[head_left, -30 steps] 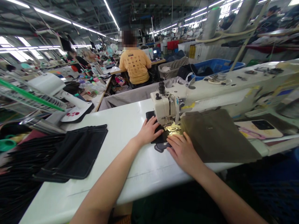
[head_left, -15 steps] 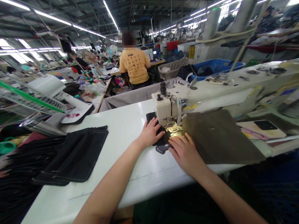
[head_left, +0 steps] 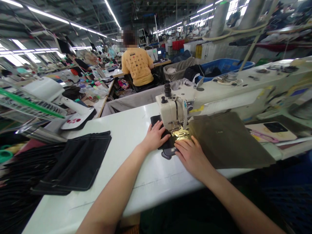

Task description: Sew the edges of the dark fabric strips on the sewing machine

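Observation:
A small black fabric piece (head_left: 168, 150) lies under the head of a cream sewing machine (head_left: 172, 110) on the white table (head_left: 126, 136). My left hand (head_left: 154, 137) lies flat on its left part, fingers stretched toward the needle. My right hand (head_left: 191, 154) rests flat on its right side, fingers pointing at the lit presser foot (head_left: 180, 132). Neither hand grips anything; both press the cloth down.
An olive-brown cloth (head_left: 226, 141) lies to the right of the needle. A stack of black fabric pieces (head_left: 78, 162) sits at the left. A phone (head_left: 274, 128) rests at the far right. A person in a yellow shirt (head_left: 137, 66) sits ahead, back turned.
Both hands and the black piece stay almost where they were; the view has shifted slightly. The fingers have crept a little toward the presser foot.

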The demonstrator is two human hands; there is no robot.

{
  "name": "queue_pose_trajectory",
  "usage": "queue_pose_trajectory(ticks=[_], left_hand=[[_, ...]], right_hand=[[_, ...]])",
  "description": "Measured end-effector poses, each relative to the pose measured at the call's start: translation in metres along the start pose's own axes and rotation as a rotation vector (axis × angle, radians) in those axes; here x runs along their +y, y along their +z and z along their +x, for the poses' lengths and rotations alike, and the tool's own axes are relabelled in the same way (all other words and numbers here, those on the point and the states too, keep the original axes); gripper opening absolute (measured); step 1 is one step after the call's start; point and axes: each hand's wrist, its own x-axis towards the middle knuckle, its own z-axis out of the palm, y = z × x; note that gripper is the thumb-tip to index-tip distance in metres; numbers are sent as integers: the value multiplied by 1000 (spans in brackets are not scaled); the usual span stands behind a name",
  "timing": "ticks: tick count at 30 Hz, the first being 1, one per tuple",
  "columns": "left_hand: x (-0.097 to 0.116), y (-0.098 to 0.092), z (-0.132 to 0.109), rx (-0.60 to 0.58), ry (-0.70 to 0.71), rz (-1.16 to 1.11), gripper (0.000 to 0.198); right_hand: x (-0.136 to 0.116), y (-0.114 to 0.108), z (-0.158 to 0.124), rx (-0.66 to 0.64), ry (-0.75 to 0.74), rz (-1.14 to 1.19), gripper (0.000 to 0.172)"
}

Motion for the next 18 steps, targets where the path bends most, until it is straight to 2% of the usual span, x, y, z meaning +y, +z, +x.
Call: queue_pose_trajectory(ticks=[3,5,11,14,18], left_hand=[[8,-2,-4,57,16,47,29],[15,-4,-13,97,76,35,24],[24,-6,-50,97,429,-98,30],[21,-8,-55,85,446,-84,33],[16,-11,-46,65,428,-100,34]], right_hand=[[-1,-2,0,-1,4,-5,26],[-1,-3,-1,-7,1,-9,26],[-1,-3,-4,-19,-2,-23,28],[-1,-3,-3,-20,1,-30,28],[1,-3,5,-32,4,-42,26]])
